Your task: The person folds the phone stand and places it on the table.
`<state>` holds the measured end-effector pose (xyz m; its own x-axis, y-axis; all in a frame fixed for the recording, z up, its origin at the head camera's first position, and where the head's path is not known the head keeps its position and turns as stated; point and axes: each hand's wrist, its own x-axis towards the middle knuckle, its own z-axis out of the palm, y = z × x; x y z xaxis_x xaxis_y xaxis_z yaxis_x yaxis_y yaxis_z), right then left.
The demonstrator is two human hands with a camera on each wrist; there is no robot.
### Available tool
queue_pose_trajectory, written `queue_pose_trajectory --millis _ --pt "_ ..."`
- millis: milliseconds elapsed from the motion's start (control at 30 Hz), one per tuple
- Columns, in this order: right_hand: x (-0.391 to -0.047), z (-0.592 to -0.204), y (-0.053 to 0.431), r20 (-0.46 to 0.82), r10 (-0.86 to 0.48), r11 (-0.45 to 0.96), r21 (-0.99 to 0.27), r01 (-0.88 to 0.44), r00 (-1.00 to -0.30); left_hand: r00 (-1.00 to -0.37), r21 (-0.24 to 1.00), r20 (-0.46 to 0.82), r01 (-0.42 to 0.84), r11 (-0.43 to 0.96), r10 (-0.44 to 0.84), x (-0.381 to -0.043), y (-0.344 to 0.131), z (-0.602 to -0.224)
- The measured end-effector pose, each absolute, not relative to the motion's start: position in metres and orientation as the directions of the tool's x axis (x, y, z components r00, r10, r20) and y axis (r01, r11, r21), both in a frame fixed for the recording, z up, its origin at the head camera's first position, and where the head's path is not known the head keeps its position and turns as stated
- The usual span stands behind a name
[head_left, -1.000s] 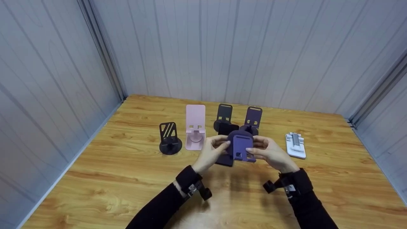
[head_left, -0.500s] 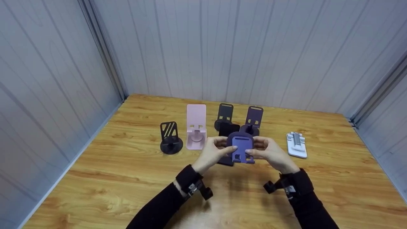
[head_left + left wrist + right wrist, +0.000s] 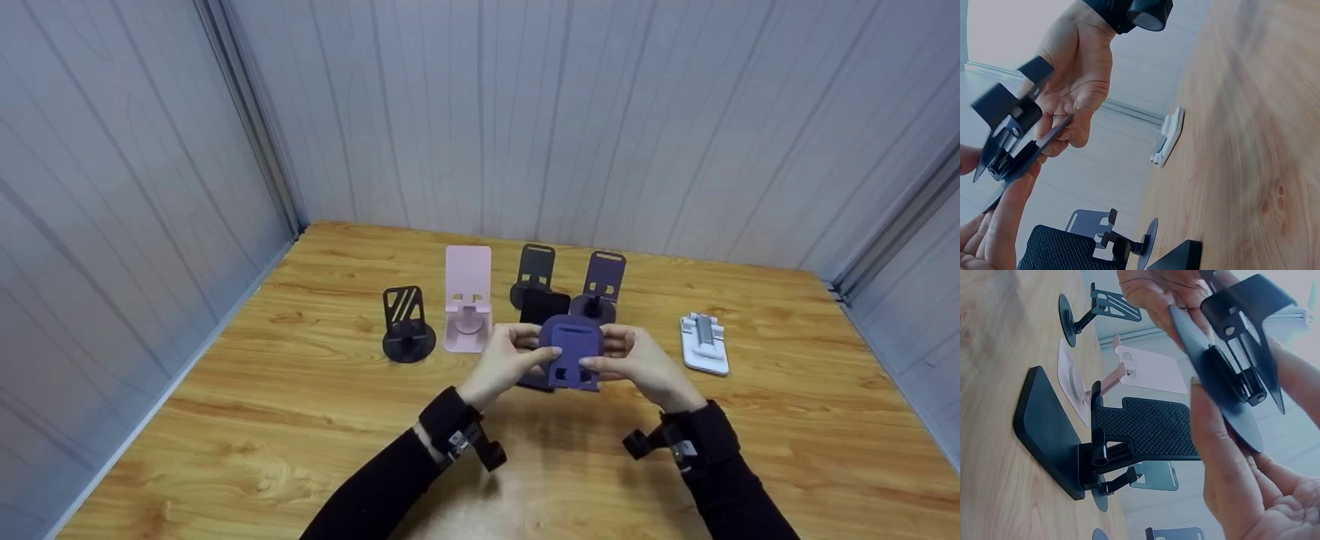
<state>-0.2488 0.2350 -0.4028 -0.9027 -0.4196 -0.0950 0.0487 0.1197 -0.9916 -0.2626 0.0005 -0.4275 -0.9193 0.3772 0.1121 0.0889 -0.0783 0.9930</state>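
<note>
Nearest: black wrist straps, one on each arm, each carrying a small camera, above a wood-grain tabletop.

Left hand and right hand both gripped one purple phone stand with a flat plate and round disc base. It was between the hands, clear of the table, plate towards the person. Thumbs lay on the plate, fingers behind the disc; I took the two-sided pinch as a way to keep the hinged parts from swinging.

Just beyond the left hand's fingers, and partly covered by them from above: a black stand with a textured plate and thick rectangular base, the base probably lending it steadiness.

Left of that hand and farther out: a pale pink stand, upright, its broad base flat down; farther left, a black stand with slanted slots on a disc. Well right of the right hand, a white stand with a grey bar lay folded, needing no balance that way.

Beyond both hands, a dark grey stand and a dark purple stand stood on discs, wide footings likely against tipping. Farthest: a pale panelled wall.
</note>
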Motion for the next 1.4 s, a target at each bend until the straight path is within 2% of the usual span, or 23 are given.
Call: queue_pose_trajectory --millis 467,833,967,1100,1267,1400 --pt "-0.25 -0.404 0.234 -0.081 -0.398 0.149 -0.989 0.023 -0.914 -0.921 0.993 0.097 0.063 -0.101 0.376 -0.262 0.0 -0.428" --pt "-0.249 -0.404 0.234 -0.033 -0.435 0.031 -0.999 0.022 -0.9 -0.92 0.99 0.105 0.061 -0.126 0.378 -0.262 -0.001 -0.428" --pt "-0.249 -0.404 0.236 -0.021 -0.439 -0.005 -1.0 0.026 -0.898 -0.907 0.99 0.143 0.134 -0.052 0.396 -0.261 -0.002 -0.425" --pt "-0.251 -0.402 0.239 -0.018 -0.438 -0.026 -0.999 0.033 -0.899 -0.885 0.957 0.226 0.279 0.076 0.406 -0.258 -0.002 -0.423" --pt "-0.253 -0.402 0.243 -0.028 -0.436 -0.057 -0.997 0.058 -0.9 -0.825 0.826 0.378 0.505 0.25 0.419 -0.256 -0.001 -0.421" --pt "-0.254 -0.403 0.245 -0.038 -0.435 -0.078 -0.994 0.079 -0.9 -0.776 0.669 0.465 0.623 0.404 0.426 -0.257 -0.002 -0.421"
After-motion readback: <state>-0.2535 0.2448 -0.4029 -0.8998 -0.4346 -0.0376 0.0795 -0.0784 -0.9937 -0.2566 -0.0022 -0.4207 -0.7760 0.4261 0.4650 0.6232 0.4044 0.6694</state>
